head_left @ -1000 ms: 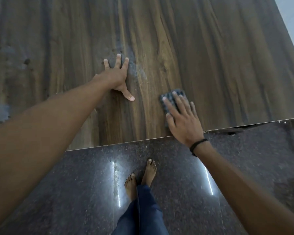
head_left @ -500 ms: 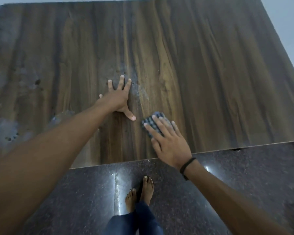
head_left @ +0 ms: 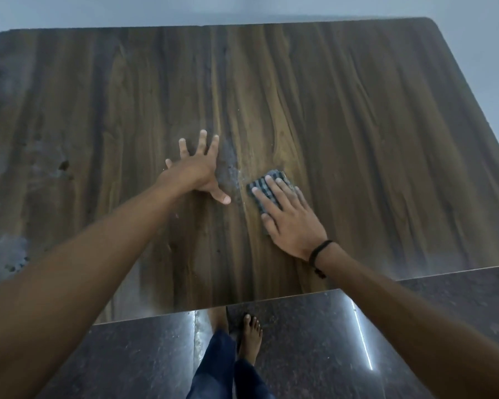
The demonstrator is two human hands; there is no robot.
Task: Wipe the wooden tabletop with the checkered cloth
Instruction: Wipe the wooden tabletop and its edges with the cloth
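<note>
A wood-grain tabletop [head_left: 357, 125], matt and smeared with dusty grey patches, lies under a checkered cloth [head_left: 261, 188]; below, speckled dark stone floor tiles [head_left: 314, 355] shine glossy beside blue denim trousers [head_left: 213, 364].

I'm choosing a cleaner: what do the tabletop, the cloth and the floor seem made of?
Tabletop: wood or wood-look laminate, matt, with streaky brown grain; its thin pale edge hints at laminate. Checkered cloth: soft woven fabric, by its check pattern, flat under the right hand. Floor: polished dark speckled stone, perhaps granite, by its sharp reflections.
</note>
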